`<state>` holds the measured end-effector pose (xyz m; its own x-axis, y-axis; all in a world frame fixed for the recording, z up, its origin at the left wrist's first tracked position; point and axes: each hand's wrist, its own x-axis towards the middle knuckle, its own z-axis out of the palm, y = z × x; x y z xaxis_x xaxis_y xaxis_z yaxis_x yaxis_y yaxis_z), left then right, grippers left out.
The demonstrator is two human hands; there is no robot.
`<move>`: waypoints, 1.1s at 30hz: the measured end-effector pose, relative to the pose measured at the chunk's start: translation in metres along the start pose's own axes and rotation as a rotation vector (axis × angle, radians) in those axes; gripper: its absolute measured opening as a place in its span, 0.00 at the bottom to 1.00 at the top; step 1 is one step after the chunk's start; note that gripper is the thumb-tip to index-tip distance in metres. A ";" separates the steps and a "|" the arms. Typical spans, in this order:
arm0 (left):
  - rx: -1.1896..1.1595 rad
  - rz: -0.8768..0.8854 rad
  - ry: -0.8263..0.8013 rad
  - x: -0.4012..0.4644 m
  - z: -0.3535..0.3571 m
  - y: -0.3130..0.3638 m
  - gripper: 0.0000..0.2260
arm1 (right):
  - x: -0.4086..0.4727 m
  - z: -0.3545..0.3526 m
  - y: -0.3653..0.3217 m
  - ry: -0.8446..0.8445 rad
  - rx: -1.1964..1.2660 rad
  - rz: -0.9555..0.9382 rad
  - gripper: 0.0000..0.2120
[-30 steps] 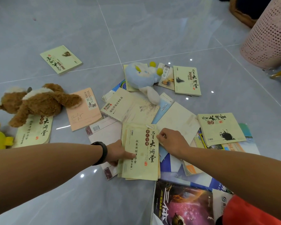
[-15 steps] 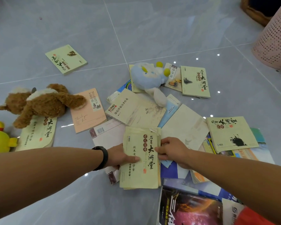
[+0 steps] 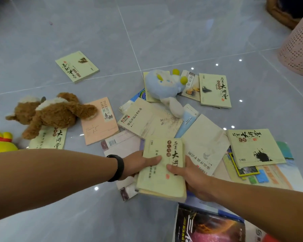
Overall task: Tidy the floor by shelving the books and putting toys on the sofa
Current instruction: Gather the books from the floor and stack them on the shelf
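A small stack of pale green books [image 3: 162,179] is lifted slightly off the floor between both hands. My left hand [image 3: 138,164] grips its left edge, thumb on the cover. My right hand [image 3: 191,177] grips its right edge, thumb on top. Several more books lie scattered on the grey tiles: a green one [image 3: 77,66] far left, another [image 3: 214,90] at the back, one [image 3: 254,147] at the right, a pink notebook [image 3: 99,122]. A brown plush bear [image 3: 49,112] lies at the left, a blue plush [image 3: 164,86] on the books, a yellow plush [image 3: 0,140] at the left edge.
A pink perforated basket [image 3: 299,48] stands at the right edge, with a wicker basket [image 3: 278,13] behind it. A dark-covered book [image 3: 208,226] lies close to me at the bottom right. Bare grey tile floor [image 3: 68,206] spreads to the front left and the back.
Both hands have closed on the edges of the green book stack and raised its near end off the floor. The view has shifted slightly right.
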<state>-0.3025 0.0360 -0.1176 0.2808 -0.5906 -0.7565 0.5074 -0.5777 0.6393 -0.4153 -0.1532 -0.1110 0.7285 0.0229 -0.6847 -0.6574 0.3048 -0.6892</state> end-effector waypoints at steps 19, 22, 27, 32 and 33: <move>-0.311 -0.017 0.664 0.060 -0.050 0.049 0.14 | 0.001 -0.090 -0.024 0.442 -0.151 -0.007 0.24; -0.345 0.098 0.716 0.062 -0.051 0.047 0.16 | -0.003 -0.090 -0.029 0.425 -0.191 0.009 0.23; -0.297 0.187 0.699 0.040 -0.056 0.041 0.16 | -0.019 -0.100 -0.054 0.317 -0.307 0.078 0.23; -0.276 -0.018 0.528 -0.004 -0.066 0.021 0.15 | -0.054 -0.105 -0.056 0.172 -0.288 0.164 0.21; -0.222 -0.046 0.483 -0.014 -0.068 0.016 0.15 | -0.061 -0.106 -0.053 0.154 -0.241 0.177 0.22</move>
<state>-0.2430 0.0733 -0.1060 0.5705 -0.2102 -0.7939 0.6738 -0.4329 0.5988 -0.4451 -0.2717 -0.0574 0.5734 -0.0940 -0.8139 -0.8112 0.0742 -0.5801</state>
